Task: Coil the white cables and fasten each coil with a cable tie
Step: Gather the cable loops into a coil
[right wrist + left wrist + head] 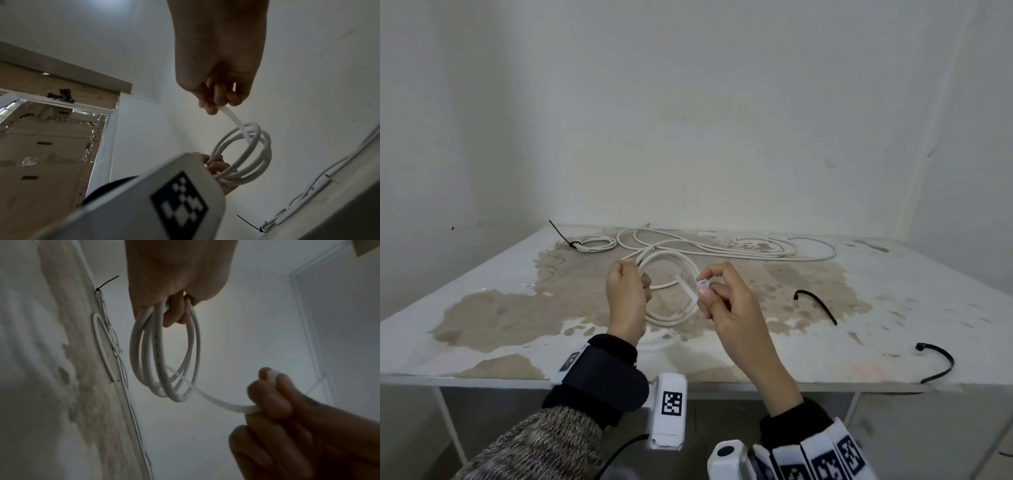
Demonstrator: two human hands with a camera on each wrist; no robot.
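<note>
My left hand (635, 279) grips a coil of white cable (677, 256) by its left side and holds it just above the table; the wrist view shows its fingers (176, 316) curled round the loops (164, 353). A white cable tie (688, 291) runs through the coil. My right hand (705, 287) pinches the tie's head between thumb and forefinger and holds the strap lower down with curled fingers. In the left wrist view the tie (216, 400) arcs from the coil's bottom into the right hand (273, 392). The right wrist view shows the strap (234, 120) passing through the coil (265, 154).
A small coil bound with a black tie (594, 244) lies at the back left of the worn table (482, 308). Loose white cables (722, 246) sprawl along the back by the wall. Two black cable ties (816, 303) (941, 359) lie on the right.
</note>
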